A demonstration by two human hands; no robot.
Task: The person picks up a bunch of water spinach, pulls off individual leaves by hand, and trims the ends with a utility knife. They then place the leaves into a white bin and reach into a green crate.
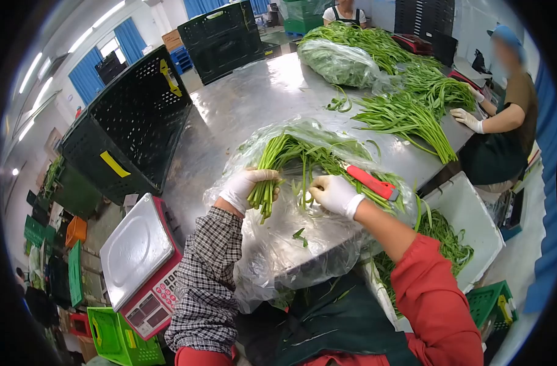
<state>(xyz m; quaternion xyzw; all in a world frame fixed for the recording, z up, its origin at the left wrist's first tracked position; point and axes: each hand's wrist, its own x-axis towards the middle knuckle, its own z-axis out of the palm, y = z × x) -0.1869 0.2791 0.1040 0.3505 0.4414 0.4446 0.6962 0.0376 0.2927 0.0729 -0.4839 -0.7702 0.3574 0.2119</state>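
Observation:
My left hand [249, 188], in a white glove, is wrapped round a bunch of water spinach [270, 160], its cut stem ends pointing down toward me. Just to the right, my right hand [334, 194], also gloved, has its fingers pinched together at a few hanging water spinach stems [304, 177]. Its fingertips partly hide the contact. More leafy greens lie behind both hands on a clear plastic bag [260, 256] spread over the table. A red-handled knife [371, 182] rests on the greens beyond my right wrist. A loose leaf [300, 237] sits on the plastic.
A black crate [129, 122] and a pink-and-white scale [141, 256] stand left on or beside the metal table [229, 100]. Piled greens [412, 122] and a bagged bundle [339, 64] lie far right. A white bin [473, 219] holds greens. A co-worker's gloved hand [467, 119] touches the table edge.

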